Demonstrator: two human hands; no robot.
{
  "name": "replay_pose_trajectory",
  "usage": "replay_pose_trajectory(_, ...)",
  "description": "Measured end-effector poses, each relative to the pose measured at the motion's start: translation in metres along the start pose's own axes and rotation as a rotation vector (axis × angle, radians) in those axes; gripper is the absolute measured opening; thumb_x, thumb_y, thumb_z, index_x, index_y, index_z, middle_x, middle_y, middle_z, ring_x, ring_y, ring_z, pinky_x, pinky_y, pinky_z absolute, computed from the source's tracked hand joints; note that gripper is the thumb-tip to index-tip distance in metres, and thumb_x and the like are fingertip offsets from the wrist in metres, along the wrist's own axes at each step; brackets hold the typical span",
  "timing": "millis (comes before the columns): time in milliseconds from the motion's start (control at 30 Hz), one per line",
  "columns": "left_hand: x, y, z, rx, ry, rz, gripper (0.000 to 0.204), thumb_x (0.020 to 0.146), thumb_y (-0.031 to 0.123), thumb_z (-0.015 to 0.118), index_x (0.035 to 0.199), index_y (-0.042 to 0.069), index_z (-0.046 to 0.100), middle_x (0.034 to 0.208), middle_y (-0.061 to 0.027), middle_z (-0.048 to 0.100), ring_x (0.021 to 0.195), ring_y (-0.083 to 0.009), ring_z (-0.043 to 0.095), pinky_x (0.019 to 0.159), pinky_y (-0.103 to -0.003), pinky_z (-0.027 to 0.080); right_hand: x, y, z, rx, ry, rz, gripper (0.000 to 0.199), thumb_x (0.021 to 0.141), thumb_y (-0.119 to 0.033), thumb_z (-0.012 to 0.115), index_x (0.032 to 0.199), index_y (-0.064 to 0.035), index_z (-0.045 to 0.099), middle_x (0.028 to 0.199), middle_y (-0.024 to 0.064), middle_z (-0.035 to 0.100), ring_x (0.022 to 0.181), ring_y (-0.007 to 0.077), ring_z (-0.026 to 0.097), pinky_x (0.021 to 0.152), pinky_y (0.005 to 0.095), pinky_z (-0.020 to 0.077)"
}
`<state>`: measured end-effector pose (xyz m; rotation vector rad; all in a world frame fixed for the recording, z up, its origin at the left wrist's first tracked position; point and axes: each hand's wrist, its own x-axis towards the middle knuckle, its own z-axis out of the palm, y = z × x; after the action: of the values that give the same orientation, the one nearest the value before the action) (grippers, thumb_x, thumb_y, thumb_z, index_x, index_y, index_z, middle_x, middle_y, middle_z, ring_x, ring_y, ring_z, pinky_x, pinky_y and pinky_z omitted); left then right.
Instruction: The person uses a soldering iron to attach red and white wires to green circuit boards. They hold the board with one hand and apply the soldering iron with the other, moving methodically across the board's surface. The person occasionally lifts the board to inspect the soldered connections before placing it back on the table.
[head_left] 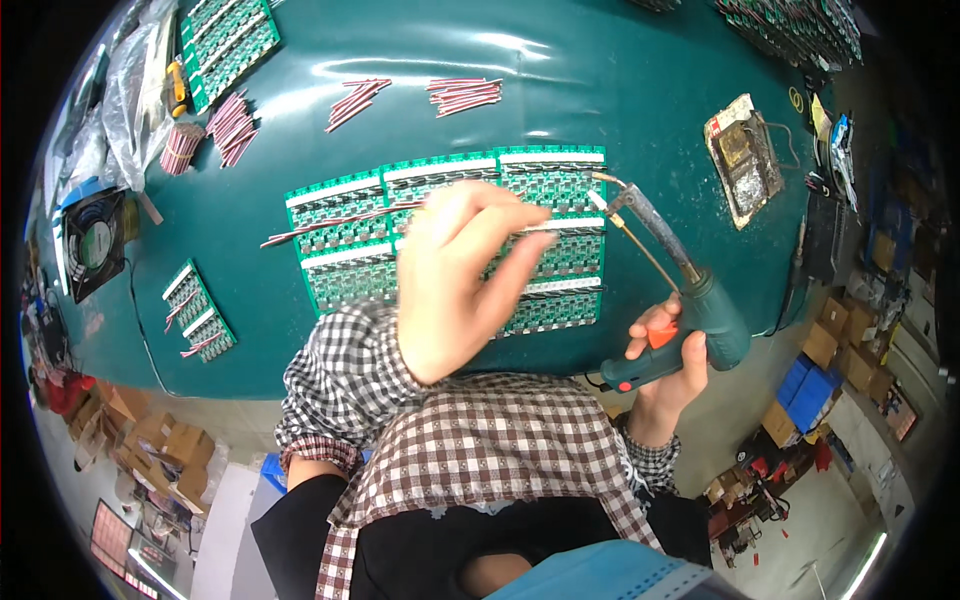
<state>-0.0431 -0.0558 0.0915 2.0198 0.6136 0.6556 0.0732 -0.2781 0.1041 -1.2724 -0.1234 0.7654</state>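
1. The right hand [677,388], right of centre in the frame, has its grip closed around the handle of a dark-green, pistol-shaped soldering gun [715,320] with an orange-red trigger.
2. The left hand [450,275], at the centre and blurred, has its thumb and index fingertip close together, a narrow grip; whether anything thin is pinched there, I cannot tell.
3. The wide green circuit-board panel [350,275] with white strips lies at the centre, long axis running left to right. The left hand is nearer, hanging over its middle; from the right hand's grip, the panel lies toward the upper left.
4. The gun's metal barrel slants up and left, its bent tip appearing at the panel's upper right edge; contact cannot be judged.
5. Thin red-and-white wires [335,226] cross the panel's left half and pass out of sight behind the left hand.
6. On the dark-green tabletop [660,120], two loose heaps of short red-and-white wires [465,95] lie at upper centre, a grimy rectangular metal tray [745,160] at upper right, and a small green board strip [200,318] at left, below a square black fan [95,245].
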Motion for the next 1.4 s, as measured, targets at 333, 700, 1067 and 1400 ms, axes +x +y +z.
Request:
replay_pose_trajectory(333,0.0,0.009,0.019,-1.262,-0.111,-0.77,0.015,0.095,0.016,0.059,0.103,0.003,0.062,0.087,-0.0013,0.063,0.067,-0.0035,0.051,0.058,-0.018,0.04,-0.013,0.015,0.004,0.071,-0.077,-0.027,0.05,0.092,-0.037,0.057,0.114,0.0059,0.044,0.09,0.015,0.058,0.085,0.0256,0.062,0.058,0.0292,0.0575)
replay_pose_trajectory(700,-0.002,0.005,0.024,-1.394,-0.117,-0.849,0.014,0.094,0.015,0.059,0.101,0.003,0.062,0.087,-0.001,0.063,0.068,-0.0036,0.051,0.058,-0.018,0.042,-0.018,0.018,0.004,0.058,-0.076,0.0,0.048,0.093,-0.037,0.056,0.114,0.0048,0.044,0.091,0.0139,0.059,0.086,0.0239,0.063,0.059,0.0283,0.0578)
replay_pose_trajectory(1067,-0.005,-0.021,-0.013,-0.362,0.059,-0.274,0.018,0.084,0.005,0.068,0.101,0.003,0.064,0.093,-0.0054,0.063,0.072,-0.0104,0.058,0.065,-0.023,0.047,-0.011,0.01,-0.007,0.063,-0.02,-0.065,0.046,0.095,-0.036,0.054,0.114,0.0047,0.044,0.092,0.0137,0.058,0.085,0.0231,0.061,0.059,0.027,0.0573)
replay_pose_trajectory(1400,-0.002,-0.033,-0.001,0.351,-0.12,0.015,0.014,0.074,0.006,0.073,0.081,0.005,0.061,0.08,-0.0096,0.055,0.074,-0.0293,0.057,0.064,-0.038,0.044,-0.005,0.01,-0.005,0.006,-0.024,-0.054,0.046,0.094,-0.035,0.056,0.114,0.0049,0.045,0.091,0.0143,0.058,0.084,0.0232,0.062,0.059,0.0275,0.0582)
